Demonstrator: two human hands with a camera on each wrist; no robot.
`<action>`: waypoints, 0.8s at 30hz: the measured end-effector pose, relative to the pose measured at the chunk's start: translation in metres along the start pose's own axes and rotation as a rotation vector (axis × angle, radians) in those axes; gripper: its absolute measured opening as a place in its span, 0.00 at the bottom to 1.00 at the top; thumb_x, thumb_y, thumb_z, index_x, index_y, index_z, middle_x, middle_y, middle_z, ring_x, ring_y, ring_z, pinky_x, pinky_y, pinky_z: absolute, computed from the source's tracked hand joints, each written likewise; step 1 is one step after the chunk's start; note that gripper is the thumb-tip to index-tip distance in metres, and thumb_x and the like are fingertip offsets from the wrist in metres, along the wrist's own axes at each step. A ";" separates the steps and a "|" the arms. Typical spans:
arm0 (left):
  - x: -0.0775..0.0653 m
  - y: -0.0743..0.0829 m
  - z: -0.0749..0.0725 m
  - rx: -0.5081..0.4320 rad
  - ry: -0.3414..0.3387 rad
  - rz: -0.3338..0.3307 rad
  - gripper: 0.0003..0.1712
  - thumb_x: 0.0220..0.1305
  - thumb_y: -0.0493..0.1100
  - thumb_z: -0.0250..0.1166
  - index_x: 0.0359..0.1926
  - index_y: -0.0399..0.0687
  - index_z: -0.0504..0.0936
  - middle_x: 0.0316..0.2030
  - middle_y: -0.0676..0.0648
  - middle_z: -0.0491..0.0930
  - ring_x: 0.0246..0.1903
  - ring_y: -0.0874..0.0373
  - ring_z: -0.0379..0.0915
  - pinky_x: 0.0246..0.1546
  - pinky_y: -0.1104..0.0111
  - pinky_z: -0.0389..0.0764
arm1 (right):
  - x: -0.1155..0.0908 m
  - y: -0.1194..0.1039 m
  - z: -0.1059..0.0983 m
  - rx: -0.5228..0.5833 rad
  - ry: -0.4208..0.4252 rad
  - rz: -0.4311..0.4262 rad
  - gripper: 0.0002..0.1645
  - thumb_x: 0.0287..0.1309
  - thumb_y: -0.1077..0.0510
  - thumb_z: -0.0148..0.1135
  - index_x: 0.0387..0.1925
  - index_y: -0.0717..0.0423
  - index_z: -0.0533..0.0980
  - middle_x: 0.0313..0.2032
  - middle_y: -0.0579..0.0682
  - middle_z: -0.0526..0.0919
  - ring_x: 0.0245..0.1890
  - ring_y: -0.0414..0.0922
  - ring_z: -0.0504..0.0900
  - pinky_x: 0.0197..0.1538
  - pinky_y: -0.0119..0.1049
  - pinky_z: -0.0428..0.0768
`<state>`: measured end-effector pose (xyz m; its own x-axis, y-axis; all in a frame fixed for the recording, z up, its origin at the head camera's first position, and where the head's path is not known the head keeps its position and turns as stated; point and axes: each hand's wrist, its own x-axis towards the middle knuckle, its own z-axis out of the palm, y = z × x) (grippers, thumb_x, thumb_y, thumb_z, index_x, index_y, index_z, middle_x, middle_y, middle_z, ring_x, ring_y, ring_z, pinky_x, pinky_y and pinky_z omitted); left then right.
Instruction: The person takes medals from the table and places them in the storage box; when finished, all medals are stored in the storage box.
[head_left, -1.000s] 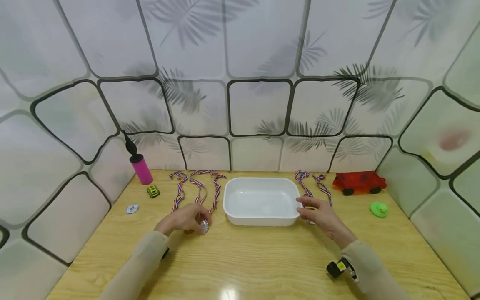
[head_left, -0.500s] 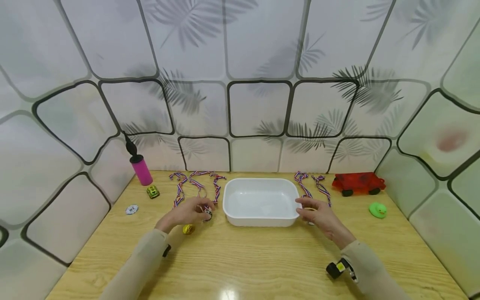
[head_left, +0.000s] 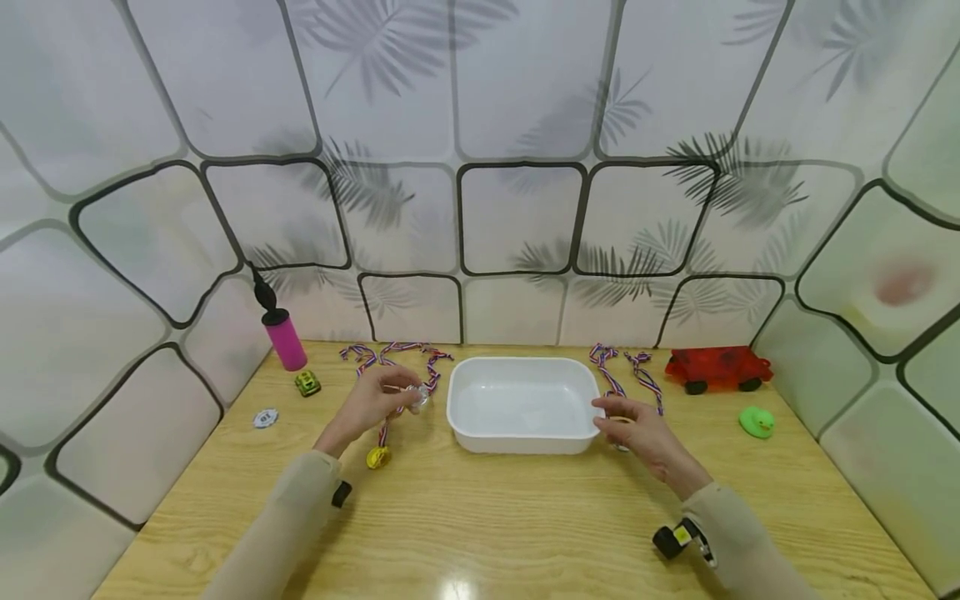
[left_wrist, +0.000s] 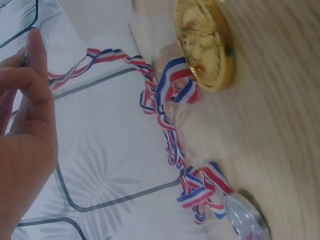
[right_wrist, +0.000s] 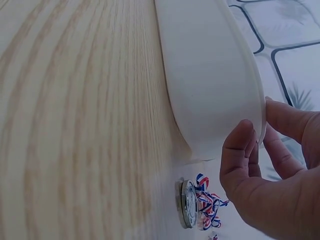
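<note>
My left hand (head_left: 367, 408) pinches a silver medal (head_left: 418, 397) raised over the table, left of a white plastic tray (head_left: 522, 444). In the left wrist view its striped ribbon (left_wrist: 107, 55) trails away from the fingers. Below that hand a gold medal (head_left: 378, 457) lies on the wood, its red, white and blue ribbon running back; another silver medal (left_wrist: 245, 216) shows in the left wrist view. My right hand (head_left: 647, 435) grips the tray's right rim between thumb and fingers. A silver medal (right_wrist: 188, 204) with a bunched ribbon (right_wrist: 209, 202) lies just beyond that hand.
At the left stand a magenta cylinder with a black top (head_left: 285, 340), a small yellow-green toy car (head_left: 307, 383) and a poker chip (head_left: 266, 417). A red toy car (head_left: 717, 369) and green rubber duck (head_left: 757, 422) are at the right. A patterned curtain (head_left: 517, 217) encloses the table.
My left hand has lifted the silver medal up and away from the table's front, uncovering the gold medal. The right hand and the tray have stayed put.
</note>
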<state>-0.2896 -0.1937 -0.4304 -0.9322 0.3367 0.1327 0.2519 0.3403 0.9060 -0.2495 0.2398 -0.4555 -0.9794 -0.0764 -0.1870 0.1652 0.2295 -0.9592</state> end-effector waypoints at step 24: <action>0.030 0.039 -0.006 -0.236 0.225 0.040 0.26 0.61 0.35 0.69 0.60 0.41 0.76 0.59 0.37 0.76 0.34 0.56 0.84 0.17 0.68 0.80 | 0.000 -0.001 0.000 -0.021 -0.014 0.009 0.29 0.64 0.55 0.64 0.63 0.61 0.71 0.48 0.50 0.72 0.41 0.41 0.76 0.43 0.31 0.82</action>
<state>-0.3092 -0.1756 -0.3886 -0.9635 0.1346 0.2313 0.2464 0.1091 0.9630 -0.2497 0.2400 -0.4545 -0.9762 -0.0877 -0.1985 0.1713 0.2502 -0.9529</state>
